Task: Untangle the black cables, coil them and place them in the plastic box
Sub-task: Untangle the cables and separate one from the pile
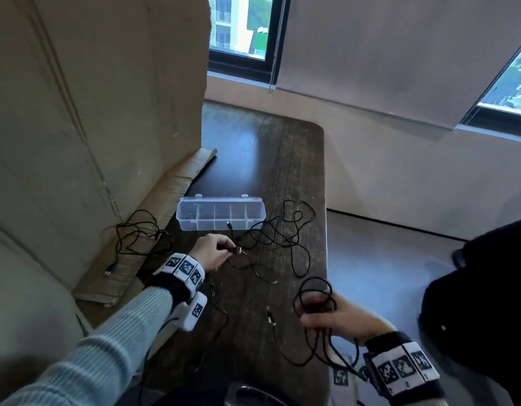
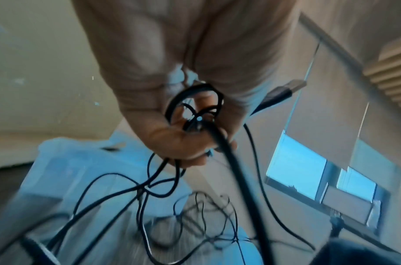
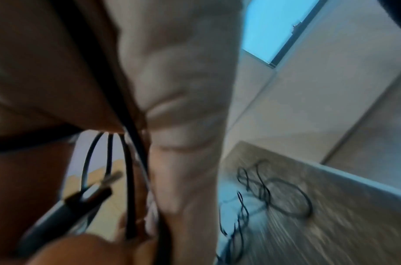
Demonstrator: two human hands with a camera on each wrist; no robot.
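A clear plastic box [image 1: 221,213] with dividers stands open on the dark wooden table [image 1: 282,159]. Thin black cables [image 1: 285,230] lie tangled to its right and in front of it. My left hand [image 1: 212,253] pinches a cable end with a USB plug [image 1: 238,249] just in front of the box. In the left wrist view, cable loops [image 2: 195,111] run through the left hand's curled fingers. My right hand [image 1: 338,316] grips a coiled bundle of black cable [image 1: 313,297] near the table's right edge. The right wrist view is blurred; cable strands [image 3: 129,179] pass through the palm.
A tall cardboard sheet [image 1: 92,112] leans at the left, with another black cable [image 1: 139,235] lying on its folded flap. A loose plug [image 1: 270,316] lies on the table between my hands. The floor [image 1: 370,259] drops off at the table's right edge.
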